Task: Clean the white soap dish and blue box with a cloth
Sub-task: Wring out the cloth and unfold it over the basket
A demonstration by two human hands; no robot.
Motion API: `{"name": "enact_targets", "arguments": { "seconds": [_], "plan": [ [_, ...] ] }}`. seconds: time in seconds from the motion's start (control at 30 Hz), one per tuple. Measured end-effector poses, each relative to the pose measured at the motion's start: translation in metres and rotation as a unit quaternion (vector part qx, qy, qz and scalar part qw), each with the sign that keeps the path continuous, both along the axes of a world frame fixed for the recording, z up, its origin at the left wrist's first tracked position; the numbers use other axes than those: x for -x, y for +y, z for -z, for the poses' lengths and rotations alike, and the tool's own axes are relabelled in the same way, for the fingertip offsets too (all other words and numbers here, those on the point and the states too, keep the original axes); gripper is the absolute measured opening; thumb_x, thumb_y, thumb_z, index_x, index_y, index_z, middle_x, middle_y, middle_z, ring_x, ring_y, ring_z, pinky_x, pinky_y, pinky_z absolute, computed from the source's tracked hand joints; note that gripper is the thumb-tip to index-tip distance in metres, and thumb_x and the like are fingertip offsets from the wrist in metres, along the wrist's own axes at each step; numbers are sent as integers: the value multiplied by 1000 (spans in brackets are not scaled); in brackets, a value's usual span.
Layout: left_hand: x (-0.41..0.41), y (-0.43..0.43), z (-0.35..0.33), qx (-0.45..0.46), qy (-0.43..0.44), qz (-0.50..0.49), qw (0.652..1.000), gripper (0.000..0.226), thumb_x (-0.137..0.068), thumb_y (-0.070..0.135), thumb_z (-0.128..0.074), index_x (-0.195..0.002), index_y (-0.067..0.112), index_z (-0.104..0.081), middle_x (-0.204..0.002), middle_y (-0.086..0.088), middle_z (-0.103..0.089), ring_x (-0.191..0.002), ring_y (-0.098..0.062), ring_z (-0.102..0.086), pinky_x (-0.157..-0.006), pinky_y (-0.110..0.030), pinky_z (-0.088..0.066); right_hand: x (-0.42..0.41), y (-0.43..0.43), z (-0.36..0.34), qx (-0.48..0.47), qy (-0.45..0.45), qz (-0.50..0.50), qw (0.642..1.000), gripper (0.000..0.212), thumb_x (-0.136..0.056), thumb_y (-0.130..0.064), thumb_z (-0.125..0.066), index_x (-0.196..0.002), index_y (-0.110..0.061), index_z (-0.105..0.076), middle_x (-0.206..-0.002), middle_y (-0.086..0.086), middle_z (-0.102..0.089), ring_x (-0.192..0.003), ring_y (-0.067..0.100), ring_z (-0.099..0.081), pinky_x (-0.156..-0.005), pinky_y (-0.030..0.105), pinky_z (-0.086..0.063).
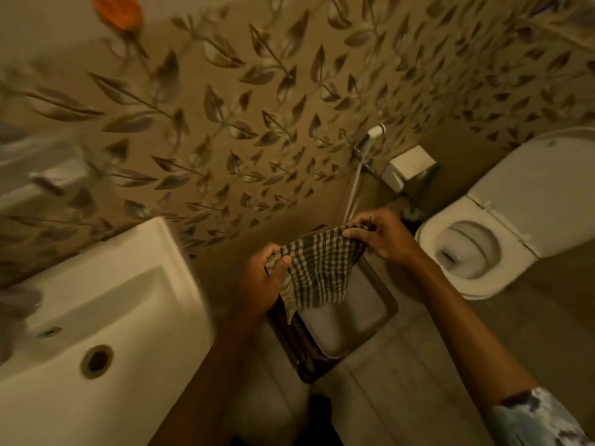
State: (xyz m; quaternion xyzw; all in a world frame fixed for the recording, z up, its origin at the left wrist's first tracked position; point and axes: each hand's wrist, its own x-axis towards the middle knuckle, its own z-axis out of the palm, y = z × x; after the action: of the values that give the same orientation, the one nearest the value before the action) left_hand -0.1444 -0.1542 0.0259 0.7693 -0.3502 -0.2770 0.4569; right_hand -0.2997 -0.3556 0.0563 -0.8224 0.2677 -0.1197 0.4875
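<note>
A dark-and-light checked cloth (318, 272) hangs spread between both hands in the middle of the head view. My left hand (262, 281) pinches its left edge. My right hand (378, 236) grips its upper right corner, a little higher and farther away. The cloth's lower part dangles free over a bin. No white soap dish or blue box can be made out; the blurred left edge of the view hides whatever is there.
A white washbasin (128, 310) fills the lower left. A dark bin with a grey lid (370, 310) stands on the floor under the cloth. An open white toilet (476, 252) is at right. A spray hose (354, 188) and white holder (409, 165) hang on the leaf-patterned wall.
</note>
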Motion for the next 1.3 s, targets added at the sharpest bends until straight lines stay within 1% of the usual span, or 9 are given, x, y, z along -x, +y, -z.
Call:
{"name": "enact_targets", "arguments": {
  "seconds": [0.07,0.17,0.3,0.4,0.63,0.83,1.0,1.13,1.3],
  "plan": [
    [4,-28,23,-15,-14,-11,1000,34,-83,40,-48,-88,9,-61,-84,-6,-64,-78,-20,-61,-71,-36,-50,2,-23,21,0,7,-1,1000,8,-86,-6,-65,-81,-8,-71,-63,-17,-66,-60,-3,-61,-55,9,-43],
    [2,-60,50,-39,-9,-22,999,27,-79,35,-48,-84,11,-59,-75,-3,-60,-68,-16,-57,-62,-28,-44,2,-51,50,14,23,-13,1000,8,-87,-9,-65,-81,-10,-71,-70,-10,-66,-63,3,-62,-60,24,-52],
    [-4,-81,76,-53,-20,-16,998,53,-72,50,-40,-94,7,-61,-77,3,-59,-65,-2,-54,-49,-9,-38,-8,-75,85,26,44,-41,998,11,-83,-27,-62,-79,-20,-69,-73,-13,-66,-68,8,-64,-66,37,-55],
    [-8,-93,93,-82,-50,-33,995,42,-85,38,-49,-104,3,-61,-90,-6,-64,-77,-17,-59,-56,-19,-39,-19,-82,107,22,48,-45,998,11,-82,-28,-61,-78,-19,-68,-72,-6,-66,-68,13,-64,-66,38,-53],
    [-16,-112,113,-95,-76,-103,987,16,-93,12,-47,-103,6,-57,-93,-5,-60,-83,-23,-58,-56,-25,-40,-47,-89,137,33,68,-15,997,11,-87,-14,-62,-80,-20,-67,-78,-1,-67,-74,12,-63,-67,26,-45],
    [6,-104,131,-37,-193,-148,969,29,-90,24,-40,-107,13,-61,-96,-8,-64,-84,-25,-59,-70,-37,-49,-41,-86,151,58,45,9,997,6,-85,-14,-64,-82,-15,-68,-77,-3,-66,-73,-2,-59,-64,9,-42],
    [50,-74,189,-45,-164,-58,984,40,-91,34,-34,-106,15,-65,-97,-10,-68,-89,-27,-63,-78,-34,-49,4,-65,205,61,98,-36,993,6,-78,-7,-62,-75,-12,-66,-77,2,-64,-72,12,-60,-66,23,-47],
    [83,-49,252,-67,-177,6,982,17,-95,36,-39,-101,30,-53,-88,-3,-70,-90,-11,-54,-80,-23,-46,42,-48,255,36,214,-97,971,5,-78,-28,-57,-78,-23,-57,-82,-6,-55,-76,11,-56,-66,26,-44],
    [111,-48,283,-111,-202,65,971,14,-83,31,-57,-81,27,-71,-76,9,-69,-85,-5,-48,-74,-18,-46,67,-41,279,59,258,-127,956,15,-83,-31,-56,-86,-17,-57,-96,-1,-58,-89,13,-55,-77,30,-49]
  ]
}}
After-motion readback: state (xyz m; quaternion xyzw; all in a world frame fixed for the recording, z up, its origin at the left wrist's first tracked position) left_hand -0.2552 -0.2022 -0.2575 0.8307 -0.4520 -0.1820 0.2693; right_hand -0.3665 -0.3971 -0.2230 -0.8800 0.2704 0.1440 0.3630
